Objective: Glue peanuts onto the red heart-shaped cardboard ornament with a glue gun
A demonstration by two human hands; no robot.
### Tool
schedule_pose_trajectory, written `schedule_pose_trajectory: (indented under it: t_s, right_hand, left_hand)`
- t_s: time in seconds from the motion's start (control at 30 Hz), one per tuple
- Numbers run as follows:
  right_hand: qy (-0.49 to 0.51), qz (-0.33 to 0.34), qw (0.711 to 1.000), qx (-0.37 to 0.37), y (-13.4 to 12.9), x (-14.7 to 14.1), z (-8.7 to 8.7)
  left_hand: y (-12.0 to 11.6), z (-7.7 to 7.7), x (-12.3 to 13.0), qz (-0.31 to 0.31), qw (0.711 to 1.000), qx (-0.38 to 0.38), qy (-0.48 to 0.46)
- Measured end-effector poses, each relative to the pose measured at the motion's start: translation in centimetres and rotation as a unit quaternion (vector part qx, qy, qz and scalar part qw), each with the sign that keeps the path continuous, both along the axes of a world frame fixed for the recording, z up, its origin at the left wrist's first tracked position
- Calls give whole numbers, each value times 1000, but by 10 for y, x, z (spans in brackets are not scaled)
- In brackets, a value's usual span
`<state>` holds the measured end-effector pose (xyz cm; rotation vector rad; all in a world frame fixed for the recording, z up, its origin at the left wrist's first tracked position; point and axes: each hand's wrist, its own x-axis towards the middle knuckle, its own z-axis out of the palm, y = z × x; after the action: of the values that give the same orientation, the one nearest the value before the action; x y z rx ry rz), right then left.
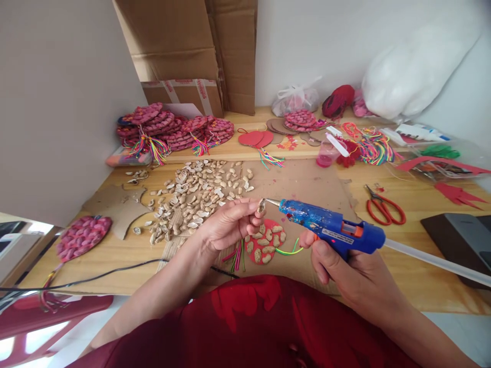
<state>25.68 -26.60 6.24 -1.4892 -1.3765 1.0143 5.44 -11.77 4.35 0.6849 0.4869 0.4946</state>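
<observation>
Dark red clothing (245, 327) is closest to my lens, just below both hands. From where I sit, the left hand (230, 225) is closed, palm partly up, pinching a peanut shell (261, 205) in its fingertips; the right hand (345, 271) is wrapped around the handle of a blue glue gun (318, 220), a finger curled by the orange trigger (315, 237). That gun points leftward, its metal nozzle (271, 203) at the shell or just beside it; I can't tell whether they touch. My main worry is a burn, since a slip of either wrist could bring the tip, likely hot, onto the pinching fingertips. Too hard a squeeze could crack the shell or flood it with glue, and a drip could land on the red disc (270, 223) of shells just under the left fingers. Farther out, the glue stick (437, 263) jutting behind the right hand could snag and twist the gun, while the black cable (126, 266) passing by the left forearm could catch it.
</observation>
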Motion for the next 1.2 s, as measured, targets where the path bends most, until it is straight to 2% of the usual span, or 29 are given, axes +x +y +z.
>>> schedule_pose_trajectory:
  t_s: [0.63,1.2]
  right_hand:
    - [-39,-23,999,9,1,4,-3]
    - [-7,-23,1000,2,1,3,-2]
  left_hand:
    - [0,-1,1,4,1000,1,10]
    - [1,-3,1,-4,1000,-5,6]
